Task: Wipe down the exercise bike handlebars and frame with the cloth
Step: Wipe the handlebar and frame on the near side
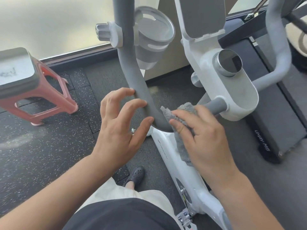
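The grey foam-covered handlebar (132,77) of the exercise bike curves down from the top of the view and bends toward the white frame (176,156) near the centre. Behind the handlebar, higher up, a grey-and-white cup holder (152,39) hangs beside the bar, and a grey adjustment knob (102,31) sticks out just to the far side of it. Beyond the handlebar, the white console mount (229,83) carries a round metal opening, and a black treadmill deck (269,130) lies past that on the floor. Well away from the handlebar, on the speckled rubber floor (49,146), stands a red plastic stool (36,90) with a grey top. Below the handlebar a foot in a dark clog (135,175) rests on the floor.

The grey cloth (181,117) is pressed against the handlebar's lower bend, draping down over the frame. The right hand (201,135) lies flat over the cloth, fingers extended, pinning it to the bar. The left hand (123,120) is spread wide and holds nothing, its fingertips touching the outer side of the handlebar's curve.
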{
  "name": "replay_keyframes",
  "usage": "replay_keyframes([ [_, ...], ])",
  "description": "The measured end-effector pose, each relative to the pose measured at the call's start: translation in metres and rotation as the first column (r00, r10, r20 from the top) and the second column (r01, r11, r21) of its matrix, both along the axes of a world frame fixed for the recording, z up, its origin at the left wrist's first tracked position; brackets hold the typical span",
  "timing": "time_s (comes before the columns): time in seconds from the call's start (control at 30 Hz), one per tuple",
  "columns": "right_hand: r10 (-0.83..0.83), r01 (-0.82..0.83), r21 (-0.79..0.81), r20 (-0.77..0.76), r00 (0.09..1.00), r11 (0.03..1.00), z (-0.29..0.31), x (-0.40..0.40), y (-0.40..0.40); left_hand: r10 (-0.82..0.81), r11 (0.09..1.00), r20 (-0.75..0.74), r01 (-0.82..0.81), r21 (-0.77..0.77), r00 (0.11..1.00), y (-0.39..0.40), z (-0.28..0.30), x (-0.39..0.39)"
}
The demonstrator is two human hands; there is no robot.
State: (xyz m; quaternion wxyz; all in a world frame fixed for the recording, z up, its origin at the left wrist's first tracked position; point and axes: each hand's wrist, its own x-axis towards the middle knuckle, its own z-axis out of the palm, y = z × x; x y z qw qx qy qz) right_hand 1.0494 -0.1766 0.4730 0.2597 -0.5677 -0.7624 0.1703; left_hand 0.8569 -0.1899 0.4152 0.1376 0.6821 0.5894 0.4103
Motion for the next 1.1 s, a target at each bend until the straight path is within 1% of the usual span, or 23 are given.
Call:
replay_keyframes([
  [0.07, -0.026, 0.026, 0.012, 0.027, 0.999, 1.000, 0.001, 0.010, 0.007, -0.002, 1.000, 0.002, 0.002, 0.007, 1.000, 0.000, -0.001, 0.002],
  [0.2, -0.219, 0.216, 0.037, 0.127, 0.967, 0.976, 0.004, 0.049, 0.031, -0.052, 0.998, 0.038, 0.053, -0.019, 0.998, 0.001, 0.000, 0.005],
  [0.27, -0.254, 0.253, 0.020, 0.137, 0.957, 0.967, 0.006, 0.054, 0.036, -0.060, 0.998, 0.048, 0.062, -0.026, 0.997, 0.001, -0.001, 0.006],
  [0.33, -0.192, 0.195, -0.025, 0.091, 0.977, 0.980, 0.008, 0.041, 0.032, -0.056, 0.998, 0.045, 0.058, -0.023, 0.997, 0.001, -0.001, 0.007],
  [0.4, -0.066, 0.069, -0.067, 0.049, 0.997, 0.995, 0.008, 0.022, 0.024, -0.052, 0.998, 0.046, 0.053, -0.014, 0.998, 0.001, -0.001, 0.007],
  [0.47, 0.031, -0.028, -0.074, 0.049, 0.998, 0.997, 0.006, 0.011, 0.018, -0.053, 0.999, 0.055, 0.053, -0.004, 0.997, 0.002, -0.001, 0.008],
  [0.5, 0.035, -0.032, -0.064, 0.054, 0.998, 0.997, 0.006, 0.012, 0.019, -0.053, 0.999, 0.059, 0.053, -0.002, 0.997, 0.002, 0.000, 0.008],
  [0.6, -0.081, 0.084, -0.026, 0.083, 0.993, 0.996, 0.006, 0.036, 0.031, -0.052, 0.999, 0.059, 0.052, -0.001, 0.997, 0.003, 0.000, 0.009],
  [0.7, -0.231, 0.229, 0.029, 0.169, 0.958, 0.973, 0.007, 0.066, 0.044, -0.047, 0.999, 0.056, 0.047, -0.007, 0.997, 0.003, -0.001, 0.009],
  [0.77, -0.293, 0.288, 0.055, 0.182, 0.939, 0.956, 0.006, 0.073, 0.046, -0.043, 0.999, 0.062, 0.043, -0.002, 0.997, 0.004, -0.003, 0.009],
  [0.83, -0.269, 0.264, 0.053, 0.164, 0.949, 0.963, 0.004, 0.069, 0.041, -0.042, 0.999, 0.072, 0.042, 0.007, 0.997, 0.003, -0.004, 0.010],
  [0.93, -0.147, 0.144, 0.034, 0.139, 0.979, 0.989, 0.003, 0.059, 0.034, -0.043, 0.999, 0.085, 0.042, 0.014, 0.995, 0.003, -0.005, 0.010],
  [0.97, -0.151, 0.147, 0.039, 0.144, 0.978, 0.988, 0.004, 0.060, 0.037, -0.044, 0.999, 0.089, 0.043, 0.014, 0.995, 0.003, -0.006, 0.010],
  [1.1, -0.332, 0.329, 0.047, 0.191, 0.924, 0.943, 0.006, 0.072, 0.054, -0.049, 0.999, 0.100, 0.047, 0.019, 0.994, 0.004, -0.005, 0.011],
])
